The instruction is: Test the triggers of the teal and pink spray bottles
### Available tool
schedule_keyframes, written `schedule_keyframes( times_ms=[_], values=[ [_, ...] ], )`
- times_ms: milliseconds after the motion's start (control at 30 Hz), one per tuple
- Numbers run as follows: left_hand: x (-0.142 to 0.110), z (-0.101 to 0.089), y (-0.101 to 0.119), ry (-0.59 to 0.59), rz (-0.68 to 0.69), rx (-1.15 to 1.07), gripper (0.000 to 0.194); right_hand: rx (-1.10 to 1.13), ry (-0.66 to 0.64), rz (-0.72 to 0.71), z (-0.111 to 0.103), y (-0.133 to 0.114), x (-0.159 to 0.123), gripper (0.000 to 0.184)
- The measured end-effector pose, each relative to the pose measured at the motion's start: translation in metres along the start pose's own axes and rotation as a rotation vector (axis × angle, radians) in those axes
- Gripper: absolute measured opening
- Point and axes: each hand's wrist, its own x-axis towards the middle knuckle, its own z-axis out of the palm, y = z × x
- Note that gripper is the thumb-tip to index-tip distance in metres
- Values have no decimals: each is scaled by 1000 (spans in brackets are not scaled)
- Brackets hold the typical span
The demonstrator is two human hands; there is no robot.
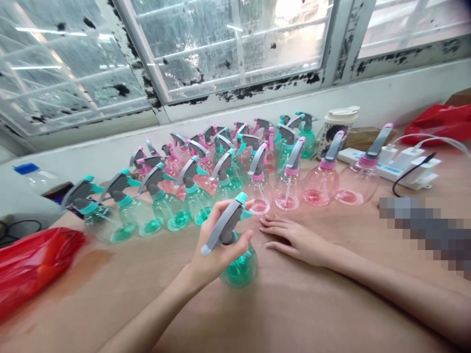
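Observation:
My left hand (217, 245) is closed around the neck of a green spray bottle (241, 269), which stands near the table's middle. Its grey and turquoise trigger head rises above my fingers. To the right, my right hand (294, 240) lies flat on the tabletop with its fingers stretched out, holding nothing. Just beyond my hands runs a front row of spray bottles: several green ones, such as a green bottle (171, 213), on the left, and pink ones, such as a pink bottle (320, 184), on the right. More green and pink bottles crowd behind them.
A red plastic bag (37, 264) lies at the left, near a clear bottle with a blue cap (27, 169). At the back right are a lidded cup (336, 127), a white power strip (408, 169) with cables and another red bag (437, 122). Windows line the wall.

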Motion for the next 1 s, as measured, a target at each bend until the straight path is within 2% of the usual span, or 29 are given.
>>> schedule_keyframes(
  times_ms=[200,300,400,533,667,767,900,1000],
  values=[
    [-7,2,-4,115,-36,132,41,4,16,-18,0,0,2,44],
    [-13,0,-13,66,-81,158,42,1,23,-28,0,-1,3,44],
    [-21,-5,-25,3,-65,131,39,10,43,-38,1,-1,4,42],
    [-35,-7,-33,-49,-73,128,47,6,53,-41,2,-1,4,41],
    [-46,-6,-33,-26,-81,212,56,-8,47,-44,3,0,4,42],
    [-54,-9,-32,13,-70,278,50,-13,37,-50,3,1,3,42],
    [-72,-27,-30,73,-46,330,46,-7,27,-49,4,2,1,43],
    [-89,-58,-32,178,-163,345,49,-8,9,-22,7,5,-3,43]
  ],
)
